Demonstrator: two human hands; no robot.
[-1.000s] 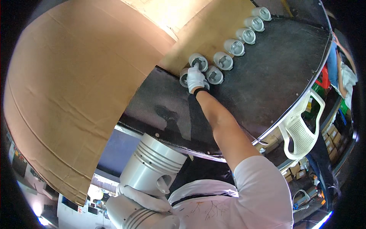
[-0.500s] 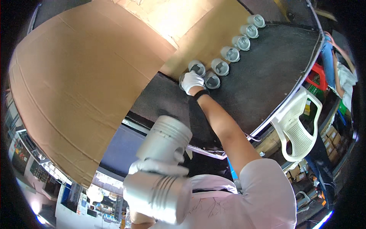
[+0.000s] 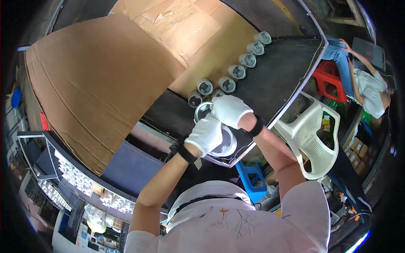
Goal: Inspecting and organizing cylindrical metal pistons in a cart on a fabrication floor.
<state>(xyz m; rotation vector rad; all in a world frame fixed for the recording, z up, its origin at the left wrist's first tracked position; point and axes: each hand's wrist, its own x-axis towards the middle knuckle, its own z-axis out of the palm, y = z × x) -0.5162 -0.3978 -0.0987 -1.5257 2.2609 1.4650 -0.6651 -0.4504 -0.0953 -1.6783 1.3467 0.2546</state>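
Both of my hands wear white gloves and meet above the near edge of the dark table. My left hand (image 3: 205, 135) is closed on metal pistons: a larger-looking one (image 3: 225, 144) shows at its right, and another piston (image 3: 202, 111) sticks out beyond its fingers. My right hand (image 3: 230, 111) is closed against that far piston, its fingertips hidden behind the glove. Just past the hands stand more silvery pistons, among them one at the near end (image 3: 195, 100) and one beside it (image 3: 205, 87). One piston (image 3: 218, 94) is partly covered by my right hand.
A line of several pistons (image 3: 247, 60) runs away to the far right along brown cardboard (image 3: 101, 71). A cream plastic chair (image 3: 316, 147), a blue stool (image 3: 253, 181) and a red stool (image 3: 329, 80) stand beyond the table edge. Another person (image 3: 367, 84) sits at the right.
My left hand has brought the two pistons up from low in front of me to the table edge. My right hand has come back from the row to meet it.
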